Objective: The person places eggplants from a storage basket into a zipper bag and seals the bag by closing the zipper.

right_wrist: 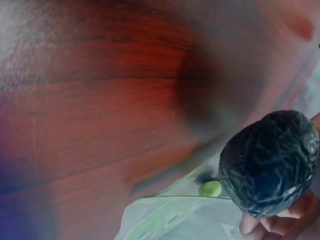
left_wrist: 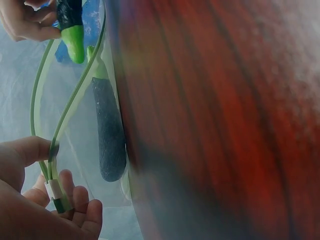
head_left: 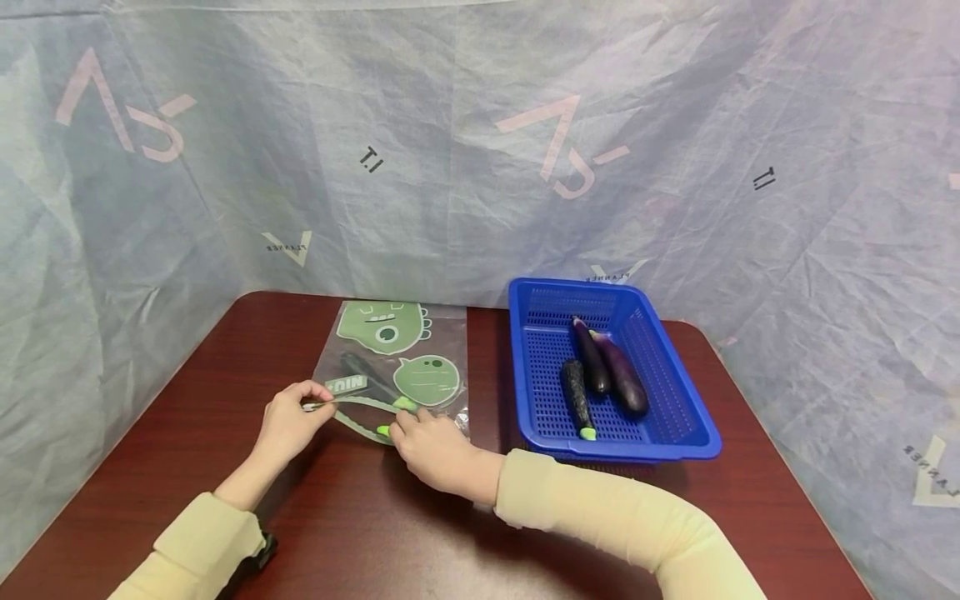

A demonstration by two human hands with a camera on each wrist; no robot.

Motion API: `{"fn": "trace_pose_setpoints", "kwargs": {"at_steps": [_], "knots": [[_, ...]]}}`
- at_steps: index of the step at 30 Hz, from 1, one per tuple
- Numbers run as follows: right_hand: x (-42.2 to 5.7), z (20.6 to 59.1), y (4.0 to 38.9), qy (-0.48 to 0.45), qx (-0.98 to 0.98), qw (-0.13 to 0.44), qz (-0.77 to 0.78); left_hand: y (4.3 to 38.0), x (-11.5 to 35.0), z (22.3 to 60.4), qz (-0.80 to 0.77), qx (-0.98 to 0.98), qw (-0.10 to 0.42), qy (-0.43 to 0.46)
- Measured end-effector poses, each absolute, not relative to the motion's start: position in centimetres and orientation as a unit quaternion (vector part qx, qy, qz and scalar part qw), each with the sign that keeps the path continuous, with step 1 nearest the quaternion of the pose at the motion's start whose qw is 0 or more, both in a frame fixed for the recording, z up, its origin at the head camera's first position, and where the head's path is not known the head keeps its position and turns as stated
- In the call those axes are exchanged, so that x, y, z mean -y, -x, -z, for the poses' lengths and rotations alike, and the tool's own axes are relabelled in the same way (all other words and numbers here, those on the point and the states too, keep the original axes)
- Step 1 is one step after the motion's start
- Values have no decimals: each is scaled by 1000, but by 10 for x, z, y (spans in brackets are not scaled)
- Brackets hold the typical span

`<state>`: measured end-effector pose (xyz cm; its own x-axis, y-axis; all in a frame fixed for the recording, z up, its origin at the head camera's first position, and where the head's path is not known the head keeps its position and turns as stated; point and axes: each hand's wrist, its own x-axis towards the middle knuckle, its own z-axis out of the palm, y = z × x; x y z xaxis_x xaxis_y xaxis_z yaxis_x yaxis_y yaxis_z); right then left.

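One worktop (head_left: 375,533) is carrying everything: on its right a blue basket (head_left: 618,451) is holding three dark vegetables (head_left: 590,358), and left of that a clear printed bag (head_left: 393,362) is lying. The left hand (head_left: 288,421) is pinching one end of the bag's rim, while the right hand (head_left: 438,450) is gripping a wrinkled vegetable (right_wrist: 270,165) at the mouth; another vegetable (left_wrist: 109,130) is lying inside the bag. Keeping that mouth gaping probably matters most, so lifting the rim slightly should help. The green tip (left_wrist: 73,45) is pointing leftward; aiming it between both edges should avoid snagging.
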<state>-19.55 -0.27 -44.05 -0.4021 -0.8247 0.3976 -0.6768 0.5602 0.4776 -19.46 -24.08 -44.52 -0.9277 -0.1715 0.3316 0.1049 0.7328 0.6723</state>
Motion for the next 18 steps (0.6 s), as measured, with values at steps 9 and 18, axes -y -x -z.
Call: {"fn": "trace_pose_setpoints", "kwargs": {"at_steps": [9, 18], "knots": [[9, 451, 200, -442, 824, 319, 156, 195, 242, 447, 367, 912, 180, -22], [11, 455, 203, -434, 822, 329, 166, 196, 241, 449, 364, 914, 178, -19]]}}
